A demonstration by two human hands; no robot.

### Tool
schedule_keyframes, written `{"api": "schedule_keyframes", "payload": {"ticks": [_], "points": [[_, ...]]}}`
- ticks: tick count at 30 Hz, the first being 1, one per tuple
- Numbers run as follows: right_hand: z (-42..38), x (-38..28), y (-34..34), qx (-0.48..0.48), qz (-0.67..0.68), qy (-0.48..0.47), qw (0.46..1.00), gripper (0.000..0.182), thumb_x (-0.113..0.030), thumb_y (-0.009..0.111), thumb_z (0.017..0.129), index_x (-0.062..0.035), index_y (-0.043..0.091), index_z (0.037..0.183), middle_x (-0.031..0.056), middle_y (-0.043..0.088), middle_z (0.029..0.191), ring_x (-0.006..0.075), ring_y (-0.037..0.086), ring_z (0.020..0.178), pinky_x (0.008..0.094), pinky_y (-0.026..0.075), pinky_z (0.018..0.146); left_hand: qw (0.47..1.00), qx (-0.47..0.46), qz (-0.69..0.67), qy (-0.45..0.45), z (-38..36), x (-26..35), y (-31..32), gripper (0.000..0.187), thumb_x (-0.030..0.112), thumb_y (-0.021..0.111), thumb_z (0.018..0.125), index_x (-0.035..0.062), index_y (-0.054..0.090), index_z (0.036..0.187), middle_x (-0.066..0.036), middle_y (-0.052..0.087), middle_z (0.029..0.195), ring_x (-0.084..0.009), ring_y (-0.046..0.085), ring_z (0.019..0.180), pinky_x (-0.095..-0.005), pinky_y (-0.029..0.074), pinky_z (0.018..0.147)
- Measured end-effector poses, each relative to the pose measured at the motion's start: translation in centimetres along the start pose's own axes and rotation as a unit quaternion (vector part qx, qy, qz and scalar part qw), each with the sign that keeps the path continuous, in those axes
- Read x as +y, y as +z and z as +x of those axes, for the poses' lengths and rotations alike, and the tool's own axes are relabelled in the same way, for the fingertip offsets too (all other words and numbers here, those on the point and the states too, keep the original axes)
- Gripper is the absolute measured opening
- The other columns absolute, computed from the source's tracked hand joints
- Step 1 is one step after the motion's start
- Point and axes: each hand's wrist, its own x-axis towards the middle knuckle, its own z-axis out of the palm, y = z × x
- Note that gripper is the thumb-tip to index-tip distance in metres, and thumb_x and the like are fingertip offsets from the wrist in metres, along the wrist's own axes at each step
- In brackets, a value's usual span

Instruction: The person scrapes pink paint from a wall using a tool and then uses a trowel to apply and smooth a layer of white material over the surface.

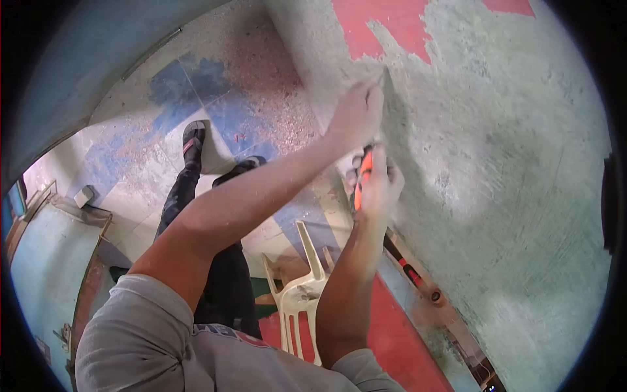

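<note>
My right hand (pixel 379 189) grips the orange handle of a scraper (pixel 366 171). The tool's grey blade (pixel 387 80) lies flat against the grey plastered wall (pixel 496 163). My left hand (pixel 356 111) is closed over the upper part of the blade and presses it to the wall, just below a patch of red paint (pixel 382 29). Both arms reach up from my grey shirt at the bottom of the view. The middle of the scraper is hidden between my hands.
A white plastic chair (pixel 300 294) stands below my arms. My legs in dark trousers and shoes (pixel 192 140) are over a dusty floor (pixel 215 98) with blue patches. A long red-and-black tool (pixel 411 271) lies along the wall's base. A blue door (pixel 46 261) is at the left.
</note>
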Motion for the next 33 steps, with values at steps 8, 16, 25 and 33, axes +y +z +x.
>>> {"api": "schedule_keyframes", "payload": {"ticks": [8,16,25,33], "points": [[-1.5,-0.9,0.0,0.023,-0.014,-0.006,1.000,0.038,-0.036,0.059,0.101,-0.0021,0.060,0.083,0.0059,0.059,0.064,0.0124,0.052,0.046,0.0270,0.039,0.040,1.000,0.000,0.017,0.023,0.5,0.4,0.0,0.045,0.023,0.039,0.100,-0.0029,0.057,0.132,-0.035,0.060,0.120,-0.0477,0.056,0.119,-0.0477,0.043,0.104],[-1.3,-1.3,0.0,0.024,-0.009,-0.004,1.000,0.037,-0.031,0.063,0.100,-0.0024,0.059,0.077,0.0047,0.056,0.062,0.0131,0.051,0.047,0.0278,0.039,0.043,1.000,0.018,0.024,0.008,0.3,0.1,0.4,0.041,0.026,0.037,0.101,-0.0048,0.061,0.113,-0.034,0.061,0.109,-0.0484,0.059,0.110,-0.0494,0.045,0.098],[-0.5,-1.6,1.3,0.035,-0.034,-0.005,0.999,0.039,-0.033,0.062,0.100,0.0002,0.059,0.079,0.0059,0.057,0.061,0.0132,0.051,0.043,0.0279,0.038,0.038,0.999,0.018,-0.031,-0.005,1.2,-0.2,0.2,0.040,0.027,0.038,0.101,-0.0059,0.061,0.097,-0.031,0.063,0.096,-0.0469,0.061,0.095,-0.0514,0.046,0.086],[-0.9,-2.0,0.7,0.020,-0.017,-0.012,1.000,0.035,-0.030,0.062,0.099,-0.0012,0.058,0.080,0.0078,0.059,0.066,0.0129,0.052,0.046,0.0279,0.040,0.041,1.000,0.011,-0.020,-0.019,-0.3,1.3,0.8,0.039,0.025,0.039,0.100,-0.0060,0.061,0.095,-0.032,0.062,0.096,-0.0476,0.061,0.097,-0.0513,0.045,0.087]]}}
